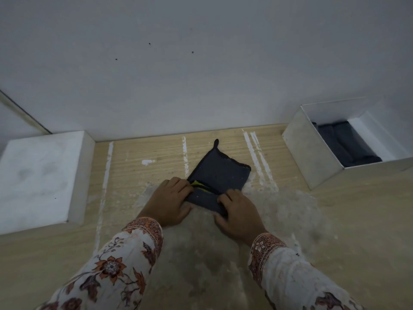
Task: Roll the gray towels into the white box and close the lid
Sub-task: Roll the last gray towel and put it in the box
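Note:
A dark gray towel (220, 175) lies on the wooden table, its near edge turned over into the start of a roll, with a yellow tag showing at the fold. My left hand (169, 203) grips the left end of that rolled edge. My right hand (238, 212) grips its right end. At the far right stands the open white box (312, 151), with rolled gray towels (344, 144) lying inside it. The white lid (38, 177) rests flat on the table at the far left.
The wooden table (143, 153) carries white paint streaks and a worn grey patch under my hands. A plain white wall (201, 63) rises directly behind the table's back edge.

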